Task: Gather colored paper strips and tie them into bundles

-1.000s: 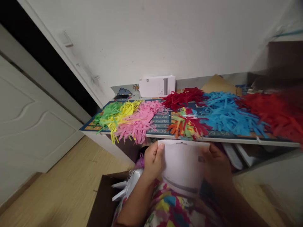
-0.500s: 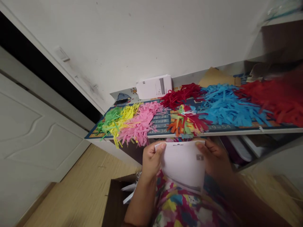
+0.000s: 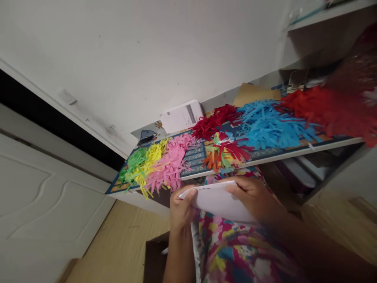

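- While gripped at both ends, a flat white paper sheet lay nearly level, tilted slightly down to the right, above the lap and just in front of the desk edge, clear of it.
- Left hand — pinched on the sheet's left edge, thumb on top, other fingers curled beneath.
- Right hand — fingers closed over the sheet's right part, covering that end; the thumb could not be seen.
- Multicoloured floral garment directly under the sheet.
- Dark blue printed desk mat with rows of sums, covering the desk top.
- Heaps of cut paper strips on the mat, left to right: green, yellow, pink, a small mixed-colour bundle, dark red, blue, bright red; pink and yellow strips overhung the front edge.
- White rectangular box leaning on the wall behind the pink heap.
- Brown cardboard piece behind the blue heap.
- Dark brown open box on the pale wooden floor, below the left forearm.
- White panelled door at far left.
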